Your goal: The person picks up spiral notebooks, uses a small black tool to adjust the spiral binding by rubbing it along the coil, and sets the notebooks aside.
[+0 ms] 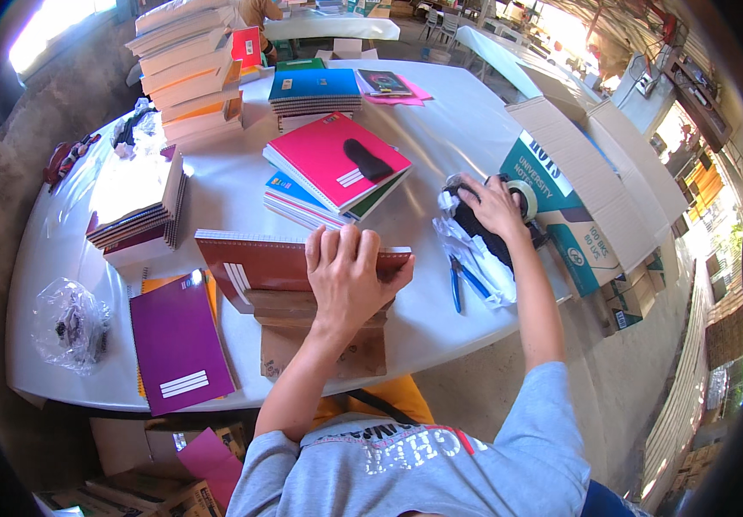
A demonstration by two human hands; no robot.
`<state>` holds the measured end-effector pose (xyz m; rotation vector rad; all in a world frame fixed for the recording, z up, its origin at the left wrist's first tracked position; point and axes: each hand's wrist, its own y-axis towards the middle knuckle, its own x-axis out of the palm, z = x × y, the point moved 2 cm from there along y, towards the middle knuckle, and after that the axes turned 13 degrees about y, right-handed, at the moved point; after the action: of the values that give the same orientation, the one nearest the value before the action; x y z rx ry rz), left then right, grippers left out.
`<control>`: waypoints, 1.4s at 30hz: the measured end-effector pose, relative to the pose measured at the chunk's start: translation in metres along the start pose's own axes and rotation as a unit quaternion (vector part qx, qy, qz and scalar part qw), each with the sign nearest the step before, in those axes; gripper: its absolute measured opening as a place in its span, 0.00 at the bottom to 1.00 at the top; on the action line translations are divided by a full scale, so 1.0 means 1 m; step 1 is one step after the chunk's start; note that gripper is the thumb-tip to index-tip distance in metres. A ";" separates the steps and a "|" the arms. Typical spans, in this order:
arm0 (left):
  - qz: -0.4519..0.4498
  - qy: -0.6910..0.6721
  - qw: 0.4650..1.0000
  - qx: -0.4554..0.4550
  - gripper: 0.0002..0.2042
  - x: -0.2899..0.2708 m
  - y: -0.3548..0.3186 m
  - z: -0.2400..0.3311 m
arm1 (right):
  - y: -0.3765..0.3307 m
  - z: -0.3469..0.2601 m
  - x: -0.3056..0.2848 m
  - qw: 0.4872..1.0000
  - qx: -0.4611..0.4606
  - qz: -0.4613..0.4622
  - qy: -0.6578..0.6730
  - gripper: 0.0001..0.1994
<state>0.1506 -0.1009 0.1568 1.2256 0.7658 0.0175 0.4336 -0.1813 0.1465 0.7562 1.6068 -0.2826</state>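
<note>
Currently holding, near the front edge of the white bench [440, 108], a maroon notebook [281, 265] upright at a brown block [321, 346], with left fingers [347, 243] curled over its top. Toward the right edge, resting half-spread right fingers [477, 190] on a black bundle [492, 246] near blue-handled pliers [455, 284]; cannot tell whether gripping.

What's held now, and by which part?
The left hand holds the brown notebook by its upper edge, near the right end. The right hand is at the black bundle; whether it grips can't be told.
</note>
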 end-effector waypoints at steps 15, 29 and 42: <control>-0.038 -0.029 0.999 -0.017 0.19 -0.007 -0.010 0.004 | -0.096 -0.102 -0.060 0.832 -0.244 -0.043 0.496 0.14; -0.029 -0.031 0.999 -0.009 0.17 -0.015 -0.014 0.011 | -0.091 -0.113 -0.055 0.830 -0.302 -0.019 0.468 0.15; -0.043 -0.005 0.999 -0.003 0.20 -0.017 -0.016 0.008 | -0.080 -0.106 -0.056 0.774 -0.371 -0.116 0.500 0.14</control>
<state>0.1358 -0.1205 0.1528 1.1854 0.8087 -0.0563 0.3010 -0.1969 0.2015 0.0124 2.5631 0.7027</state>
